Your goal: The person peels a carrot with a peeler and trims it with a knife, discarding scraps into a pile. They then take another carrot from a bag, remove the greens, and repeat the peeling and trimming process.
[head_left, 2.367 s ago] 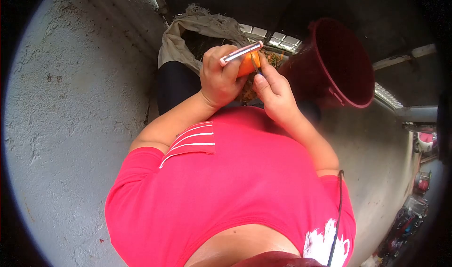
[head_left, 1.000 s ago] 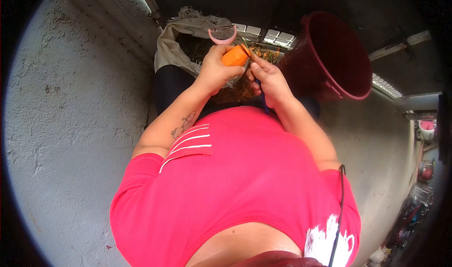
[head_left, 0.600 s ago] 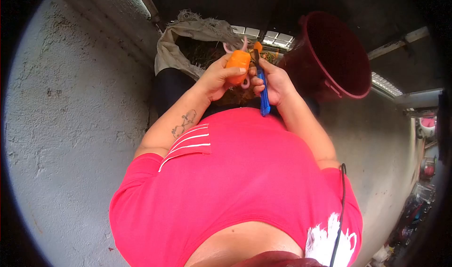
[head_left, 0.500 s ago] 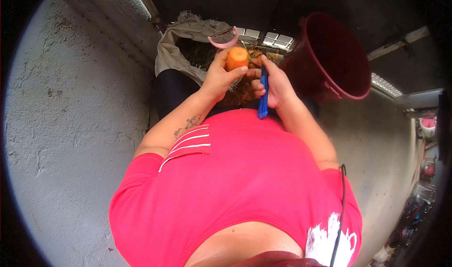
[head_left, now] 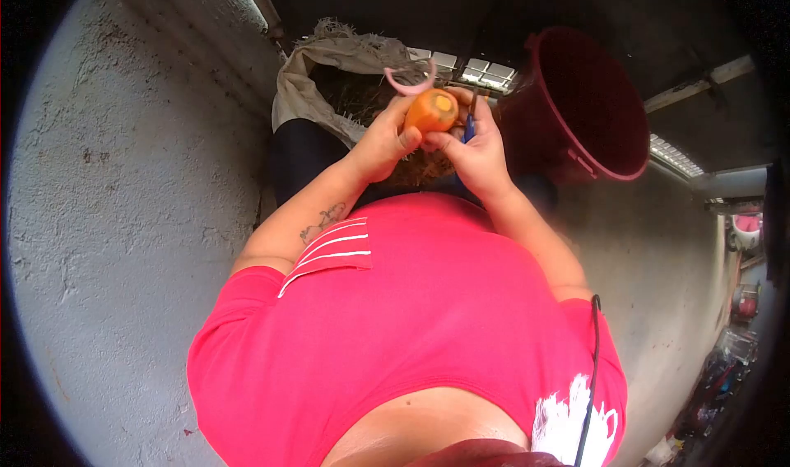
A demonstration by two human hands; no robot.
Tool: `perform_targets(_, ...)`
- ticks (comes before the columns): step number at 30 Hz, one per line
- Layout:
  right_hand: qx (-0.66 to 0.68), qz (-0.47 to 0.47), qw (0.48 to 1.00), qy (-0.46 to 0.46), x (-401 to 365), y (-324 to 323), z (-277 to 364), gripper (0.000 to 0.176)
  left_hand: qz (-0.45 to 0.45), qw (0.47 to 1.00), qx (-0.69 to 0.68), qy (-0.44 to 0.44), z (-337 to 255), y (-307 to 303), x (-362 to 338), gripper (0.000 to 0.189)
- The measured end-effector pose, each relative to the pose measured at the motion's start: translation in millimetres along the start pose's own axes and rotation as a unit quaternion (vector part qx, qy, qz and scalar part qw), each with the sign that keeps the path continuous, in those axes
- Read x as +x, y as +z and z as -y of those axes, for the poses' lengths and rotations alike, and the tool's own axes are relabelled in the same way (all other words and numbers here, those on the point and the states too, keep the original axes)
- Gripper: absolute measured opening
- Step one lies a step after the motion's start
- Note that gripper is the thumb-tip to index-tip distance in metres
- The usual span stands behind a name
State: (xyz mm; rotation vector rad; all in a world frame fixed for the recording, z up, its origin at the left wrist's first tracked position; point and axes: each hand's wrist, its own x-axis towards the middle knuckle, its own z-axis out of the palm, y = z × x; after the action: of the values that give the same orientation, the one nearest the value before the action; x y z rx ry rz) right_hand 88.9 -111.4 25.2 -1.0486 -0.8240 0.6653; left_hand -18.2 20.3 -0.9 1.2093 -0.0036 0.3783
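An orange carrot (head_left: 429,111), its cut end facing up, is held between my two hands. My left hand (head_left: 385,142) wraps its fingers round the carrot's left side. A pink peeler (head_left: 410,86) sticks out just above that hand; its handle end is hidden. My right hand (head_left: 479,150) holds a blue-handled knife (head_left: 470,128), mostly covered by the fingers, while its thumb touches the carrot's lower right side. Below the hands, an open woven sack (head_left: 298,97) holds brownish scraps.
A large dark red bucket (head_left: 539,125) stands to the right of the sack. A rough grey wall (head_left: 132,220) rises close on the left. Assorted items (head_left: 728,368) lie at the far right edge.
The carrot has tilted and shifted slightly right. My right hand has closed in on it, and the blue knife has turned so that less of its handle shows. The peeler has moved right.
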Motion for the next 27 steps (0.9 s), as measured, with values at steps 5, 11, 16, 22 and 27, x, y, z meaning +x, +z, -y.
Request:
perform_targets(5, -0.136, 0.045, 0.987, 0.067, -1.7, 8.1, 28.3, 0.057, 0.006, 0.997, -0.064, -0.037, 2.5, -3.7, -4.5, 0.083)
perform_targets(11, -0.372, 0.028, 0.928, 0.016, 2.9, -18.3, 31.7, 0.057, -0.097, 0.974, 0.203, -0.01, -0.9, -3.2, -7.7, 0.07)
perform_targets(16, -0.341, 0.136, 0.923, 0.112, -10.5, 2.6, 38.0, 0.062, -0.186, 0.838, 0.504, 0.101, -10.8, 8.9, -3.3, 0.067)
perform_targets(22, -0.321, 0.106, 0.937, 0.085, -10.5, 4.1, 9.8, 0.067, -0.231, 0.788, 0.548, 0.157, -7.9, 13.7, -2.2, 0.055)
perform_targets(27, -0.209, 0.114, 0.934, 0.266, -10.3, 8.9, 30.7, 0.068, -0.241, 0.74, 0.587, 0.224, -12.5, 13.8, -2.4, 0.048)
